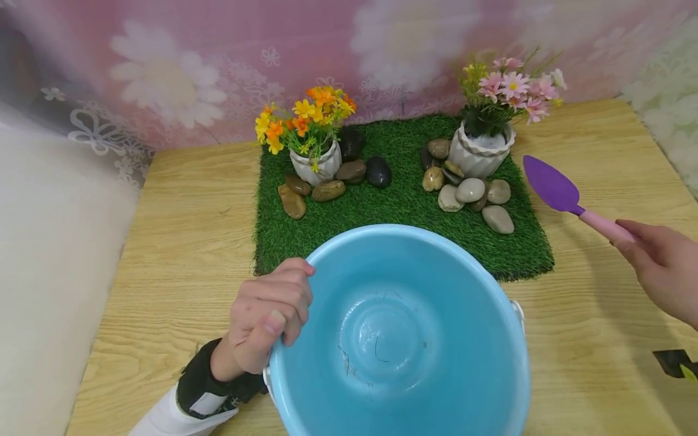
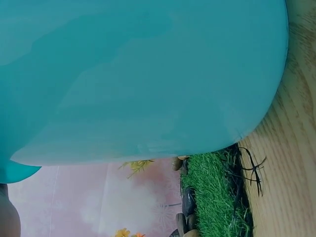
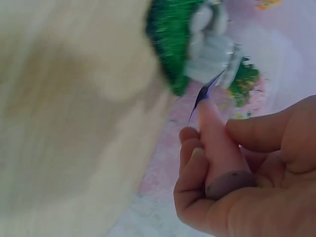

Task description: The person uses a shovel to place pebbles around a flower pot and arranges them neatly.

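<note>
A light blue bucket (image 1: 474, 339) with white handle mounts stands at the front of the table, and its inside shows a few dark thread-like bits. My left hand (image 1: 272, 309) grips its rim at the left, fingers curled over the edge. The bucket's outer wall (image 2: 148, 89) fills most of the left wrist view. At the right, my right hand (image 1: 662, 266) holds a garden trowel by its pink handle (image 1: 605, 226). The trowel's purple blade (image 1: 552, 184) is raised above the table, pointing up and left. In the right wrist view, thumb and fingers wrap the handle (image 3: 219, 148).
Behind the bucket lies a green turf mat (image 1: 403, 206). It bears a white pot (image 1: 319, 162) of orange and yellow flowers, another pot (image 1: 480, 151) of pink flowers, and several stones (image 1: 470, 190). A black scrap (image 1: 671, 362) lies at right on the wooden table (image 1: 180, 242).
</note>
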Available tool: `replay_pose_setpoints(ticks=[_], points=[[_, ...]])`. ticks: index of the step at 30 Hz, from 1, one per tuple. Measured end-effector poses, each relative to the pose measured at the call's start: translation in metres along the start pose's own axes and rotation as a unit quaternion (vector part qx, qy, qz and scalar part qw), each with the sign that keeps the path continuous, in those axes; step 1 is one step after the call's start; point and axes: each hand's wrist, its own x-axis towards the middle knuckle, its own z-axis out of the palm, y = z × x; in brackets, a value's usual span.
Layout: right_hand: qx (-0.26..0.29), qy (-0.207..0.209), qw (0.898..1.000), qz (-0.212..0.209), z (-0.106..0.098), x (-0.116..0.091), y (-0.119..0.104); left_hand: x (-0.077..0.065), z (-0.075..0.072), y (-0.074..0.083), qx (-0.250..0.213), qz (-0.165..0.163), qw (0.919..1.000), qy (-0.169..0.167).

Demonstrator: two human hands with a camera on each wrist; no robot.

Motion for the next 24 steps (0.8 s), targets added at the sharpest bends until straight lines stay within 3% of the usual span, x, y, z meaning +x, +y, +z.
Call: replay_pose_setpoints(ticks=[6, 13, 16, 19, 21, 24], points=[[-0.051, -0.040, 0.998, -0.005, 0.011, 0.003, 0.014, -0.003, 0.000, 0.000, 0.012, 0.000, 0.9999, -0.003], [-0.079, -0.082, 0.993, -0.006, 0.022, 0.003, 0.011, -0.001, 0.002, 0.002, 0.032, 0.008, 0.9994, -0.015], [-0.083, -0.095, 0.992, -0.005, 0.025, 0.004, 0.013, -0.002, 0.002, 0.005, 0.078, 0.007, 0.9968, -0.011], [-0.087, -0.079, 0.993, -0.012, 0.027, 0.002, 0.012, -0.004, 0.001, 0.009, 0.143, -0.006, 0.9897, 0.006], [-0.097, -0.057, 0.994, -0.013, 0.027, 0.000, 0.007, -0.005, -0.001, 0.010, 0.187, -0.022, 0.9813, 0.039], [-0.105, -0.016, 0.994, -0.025, 0.027, -0.004, -0.010, -0.007, -0.007, 0.009, 0.237, -0.085, 0.9645, 0.081]])
